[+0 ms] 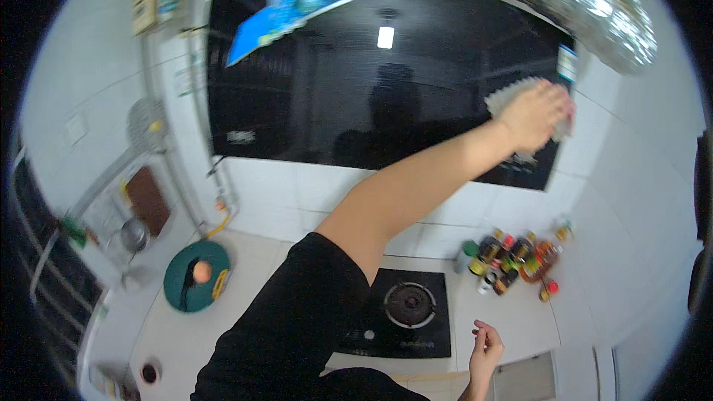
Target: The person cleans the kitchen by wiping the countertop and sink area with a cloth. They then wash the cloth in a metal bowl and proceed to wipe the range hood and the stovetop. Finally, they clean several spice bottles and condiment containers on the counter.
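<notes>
My left arm, in a black short sleeve, reaches up across the view. My left hand presses a pale cloth with a jagged edge against the right part of a glossy black panel, apparently a range hood front. A blue sticker is at the panel's upper left, a small label at its right edge. My right hand is low at the right, fingers loosely bent, with nothing seen in it, beside the black gas stove. The picture is somewhat blurred.
Several sauce bottles stand on the counter right of the stove. A round green board at the left bears an egg-like object and a black-handled tool. A silver foil duct runs above the panel. A cup stands lower left.
</notes>
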The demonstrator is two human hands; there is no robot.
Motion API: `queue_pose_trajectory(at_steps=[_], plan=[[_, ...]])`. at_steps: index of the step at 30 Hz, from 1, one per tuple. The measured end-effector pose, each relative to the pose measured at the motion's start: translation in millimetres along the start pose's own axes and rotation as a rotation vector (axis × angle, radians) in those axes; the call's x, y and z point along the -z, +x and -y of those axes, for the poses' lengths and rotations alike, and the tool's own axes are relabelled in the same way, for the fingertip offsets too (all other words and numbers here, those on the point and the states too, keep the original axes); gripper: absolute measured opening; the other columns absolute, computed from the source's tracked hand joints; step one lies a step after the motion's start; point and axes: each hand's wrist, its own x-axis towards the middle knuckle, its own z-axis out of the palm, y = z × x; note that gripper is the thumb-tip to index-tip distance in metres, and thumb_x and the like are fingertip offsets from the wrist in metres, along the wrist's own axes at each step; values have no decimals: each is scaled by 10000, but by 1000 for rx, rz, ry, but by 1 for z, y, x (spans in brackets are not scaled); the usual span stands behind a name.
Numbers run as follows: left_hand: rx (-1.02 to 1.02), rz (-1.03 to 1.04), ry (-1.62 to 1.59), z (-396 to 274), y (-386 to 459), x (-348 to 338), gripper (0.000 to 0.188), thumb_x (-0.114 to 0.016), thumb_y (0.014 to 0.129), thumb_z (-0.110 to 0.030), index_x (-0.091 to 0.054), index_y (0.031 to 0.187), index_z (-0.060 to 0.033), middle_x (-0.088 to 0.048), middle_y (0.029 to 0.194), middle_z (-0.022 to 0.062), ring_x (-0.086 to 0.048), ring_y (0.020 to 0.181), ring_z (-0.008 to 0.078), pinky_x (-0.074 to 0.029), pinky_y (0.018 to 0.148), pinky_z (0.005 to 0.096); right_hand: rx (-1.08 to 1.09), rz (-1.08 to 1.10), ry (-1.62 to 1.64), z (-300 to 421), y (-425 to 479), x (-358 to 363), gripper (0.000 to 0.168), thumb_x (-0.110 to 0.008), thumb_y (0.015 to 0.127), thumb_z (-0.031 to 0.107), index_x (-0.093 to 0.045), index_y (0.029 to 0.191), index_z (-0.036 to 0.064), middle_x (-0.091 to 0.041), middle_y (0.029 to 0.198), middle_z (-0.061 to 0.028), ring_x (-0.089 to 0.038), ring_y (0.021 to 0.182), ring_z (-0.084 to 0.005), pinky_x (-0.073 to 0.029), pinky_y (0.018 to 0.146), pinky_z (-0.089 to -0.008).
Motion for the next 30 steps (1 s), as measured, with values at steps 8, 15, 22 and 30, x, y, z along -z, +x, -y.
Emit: queue_pose_trajectory(at_steps=[8, 15, 22, 30], plan=[[125, -5, -101, 89, -160, 150, 638, -729, 757, -267, -548, 1349, -111, -523, 1401, 110, -437, 1356, 296, -295, 1140, 487, 102, 334, 90, 44, 25, -108, 205, -552, 978, 122, -694, 1017, -21, -677, 884, -93, -633, 786, -155, -498, 691, -279], [346, 225, 269, 190, -260, 281, 647, -648, 837, -287, -455, 1433, -124, -417, 1482, 160, -347, 1406, 341, -253, 1151, 517, 278, 505, 120, 94, 20, -182, 185, -559, 942, 70, -694, 1017, -31, -684, 882, -120, -655, 775, -183, -520, 705, -298], [371, -84, 544, 325, -254, 324, 600, -514, 934, -363, -437, 1420, -20, -410, 1462, 229, -350, 1384, 393, -250, 1145, 519, 256, 492, 162, 123, -5, -225, 194, -549, 945, 87, -700, 992, -25, -708, 886, -155, -678, 733, -224, -519, 708, -327], [552, 114, 332, 206, -338, 318, 677, -571, 873, -332, -409, 1407, 51, -307, 1500, 294, -295, 1383, 487, -248, 1128, 567, 272, 496, 136, 137, -16, -251, 179, -565, 949, 94, -697, 963, -27, -718, 913, -135, -675, 749, -201, -517, 693, -316]])
